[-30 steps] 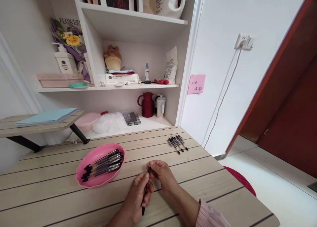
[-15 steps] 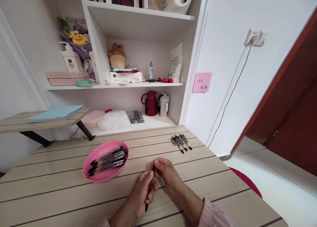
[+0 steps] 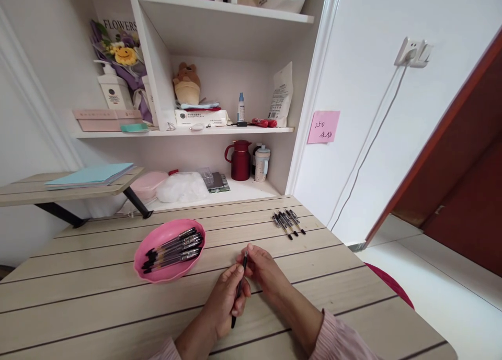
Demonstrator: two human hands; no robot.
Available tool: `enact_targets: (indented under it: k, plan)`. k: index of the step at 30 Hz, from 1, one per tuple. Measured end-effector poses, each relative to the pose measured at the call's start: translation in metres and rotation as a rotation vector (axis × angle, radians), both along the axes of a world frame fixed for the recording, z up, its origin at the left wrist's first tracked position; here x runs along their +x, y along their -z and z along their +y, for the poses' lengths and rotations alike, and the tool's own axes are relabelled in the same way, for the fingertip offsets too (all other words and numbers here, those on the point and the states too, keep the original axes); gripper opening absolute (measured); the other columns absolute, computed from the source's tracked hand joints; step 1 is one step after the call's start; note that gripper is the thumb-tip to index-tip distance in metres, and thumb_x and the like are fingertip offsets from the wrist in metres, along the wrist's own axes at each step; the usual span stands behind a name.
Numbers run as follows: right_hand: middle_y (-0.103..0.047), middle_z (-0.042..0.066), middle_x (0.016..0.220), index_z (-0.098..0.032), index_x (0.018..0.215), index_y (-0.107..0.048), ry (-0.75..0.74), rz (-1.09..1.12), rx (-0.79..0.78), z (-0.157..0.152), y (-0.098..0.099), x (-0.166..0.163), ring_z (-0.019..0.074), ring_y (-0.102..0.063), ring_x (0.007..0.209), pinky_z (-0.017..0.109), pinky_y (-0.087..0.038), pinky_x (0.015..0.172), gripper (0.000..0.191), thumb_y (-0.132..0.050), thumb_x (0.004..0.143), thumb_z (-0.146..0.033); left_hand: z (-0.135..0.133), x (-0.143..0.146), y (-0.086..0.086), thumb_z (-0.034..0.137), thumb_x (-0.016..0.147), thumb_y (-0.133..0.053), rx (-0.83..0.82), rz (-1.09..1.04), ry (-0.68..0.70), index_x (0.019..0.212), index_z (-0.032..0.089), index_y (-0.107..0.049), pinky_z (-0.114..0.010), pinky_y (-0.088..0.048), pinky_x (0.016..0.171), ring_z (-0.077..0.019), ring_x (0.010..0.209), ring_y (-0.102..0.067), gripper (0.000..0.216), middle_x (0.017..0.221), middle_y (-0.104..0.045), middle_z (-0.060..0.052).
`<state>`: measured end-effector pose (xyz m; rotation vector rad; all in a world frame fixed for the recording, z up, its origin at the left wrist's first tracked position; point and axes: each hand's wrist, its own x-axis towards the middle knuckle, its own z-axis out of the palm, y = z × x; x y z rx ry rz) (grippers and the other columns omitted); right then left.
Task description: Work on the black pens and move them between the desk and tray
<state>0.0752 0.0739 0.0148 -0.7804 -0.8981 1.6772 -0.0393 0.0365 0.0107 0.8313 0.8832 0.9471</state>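
My left hand [image 3: 226,296] is closed round the barrel of a black pen [image 3: 240,287], thumb along its side. The pen tilts upward, and a silvery tip shows at its top end. My right hand [image 3: 266,271] is curled at that upper end, thumb and fingertips pinched close about the tip. Some of its fingers are hidden behind the pen. To the left, a pink scalloped bowl [image 3: 147,239] holds several pens [image 3: 176,250] with dark ends. Beyond my right hand, several short pen parts [image 3: 288,224] with black ends lie side by side on the wood-plank table [image 3: 325,297].
At the left stands a small raised shelf [image 3: 129,179] on black legs, bearing blue paper [image 3: 92,176]. Behind the table, a white shelf unit [image 3: 235,9] carries a red jug [image 3: 240,161], a cup [image 3: 261,165] and a plastic bag [image 3: 183,187]. A pink note [image 3: 323,127] is on the wall.
The pen's silvery tip now shows between my right thumb and fingers, where it was covered before. My right hand has shifted slightly up; the view has tilted a little.
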Motion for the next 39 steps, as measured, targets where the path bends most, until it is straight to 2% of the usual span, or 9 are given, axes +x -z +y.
enact_targets:
  k: [3,8,13,16,18,20,22,28,39]
  plan:
    - [-0.053,-0.001,0.050,-0.013,0.065,-0.060,0.003,-0.048,0.050,0.000,0.000,0.000,0.0056,-0.039,0.039,0.019,-0.030,0.042,0.033,-0.067,0.063,-0.046,-0.001,0.001,-0.002,0.053,0.073,-0.051,-0.002,0.014,0.001,0.081,0.019,-0.047,-0.015,-0.009,0.033,0.0009,0.028,-0.025,0.035,0.053,-0.051,0.007]
    - [-0.063,0.006,0.073,-0.014,0.075,-0.062,0.009,0.097,0.025,0.002,-0.004,0.003,0.0099,-0.051,0.051,0.021,-0.034,0.042,0.033,-0.069,0.061,-0.044,-0.001,0.001,-0.003,0.052,0.069,-0.055,-0.009,0.031,0.004,0.080,0.019,-0.048,-0.015,-0.010,0.033,0.0003,0.028,-0.026,0.036,0.052,-0.051,0.007]
    - [-0.062,0.003,0.072,-0.016,0.079,-0.062,0.200,0.081,0.019,0.018,-0.003,0.019,0.0132,-0.058,0.064,0.025,-0.045,0.055,0.033,-0.073,0.058,-0.038,0.000,0.000,-0.002,0.050,0.069,-0.056,-0.016,0.031,0.010,0.084,0.018,-0.050,-0.016,-0.009,0.033,0.0001,0.028,-0.025,0.036,0.051,-0.051,0.007]
    - [-0.059,0.000,0.061,-0.015,0.077,-0.060,0.343,-0.209,0.054,0.034,0.004,0.037,0.0116,-0.055,0.054,0.023,-0.043,0.049,0.031,-0.070,0.058,-0.037,0.000,-0.001,-0.003,0.048,0.069,-0.056,-0.021,0.030,0.017,0.083,0.018,-0.050,-0.016,-0.008,0.032,0.0004,0.027,-0.024,0.034,0.051,-0.050,0.008]
    - [-0.057,0.000,0.055,-0.015,0.073,-0.057,0.401,-0.575,0.111,0.045,0.009,0.052,0.0110,-0.052,0.048,0.022,-0.040,0.045,0.023,-0.062,0.065,-0.036,0.000,0.000,-0.004,0.048,0.070,-0.057,-0.021,0.033,0.017,0.083,0.018,-0.050,-0.016,-0.008,0.032,0.0006,0.028,-0.023,0.033,0.051,-0.050,0.008]
    - [-0.058,0.000,0.053,-0.015,0.070,-0.057,0.403,-0.978,0.177,0.054,0.012,0.068,0.0113,-0.052,0.046,0.022,-0.039,0.044,0.018,-0.052,0.071,-0.032,0.000,0.000,-0.004,0.047,0.070,-0.056,-0.013,0.036,0.021,0.083,0.018,-0.050,-0.016,-0.007,0.032,0.0005,0.028,-0.024,0.033,0.051,-0.049,0.008]
    - [-0.059,0.002,0.054,-0.014,0.068,-0.058,0.391,-1.191,0.206,0.060,0.013,0.082,0.0127,-0.053,0.048,0.023,-0.038,0.047,0.014,-0.049,0.071,-0.024,0.000,0.000,-0.004,0.047,0.071,-0.055,-0.002,0.040,0.033,0.083,0.017,-0.050,-0.016,-0.008,0.032,0.0003,0.028,-0.024,0.032,0.052,-0.049,0.007]
    - [-0.066,0.009,0.077,-0.015,0.066,-0.062,0.328,-1.516,0.270,0.061,0.009,0.102,0.0188,-0.058,0.078,0.025,-0.037,0.065,0.016,-0.048,0.064,-0.007,0.001,-0.003,-0.001,0.048,0.073,-0.053,0.002,0.037,0.066,0.084,0.017,-0.051,-0.017,-0.008,0.032,0.0000,0.028,-0.026,0.033,0.053,-0.051,0.007]
    - [-0.064,0.008,0.090,-0.019,0.081,-0.064,0.252,-1.868,0.219,0.068,0.007,0.105,0.0192,-0.057,0.087,0.026,-0.036,0.067,0.017,-0.048,0.077,-0.024,-0.001,-0.002,-0.002,0.046,0.076,-0.050,-0.005,0.051,0.051,0.084,0.017,-0.052,-0.016,-0.008,0.033,0.0003,0.029,-0.025,0.030,0.053,-0.051,0.006]
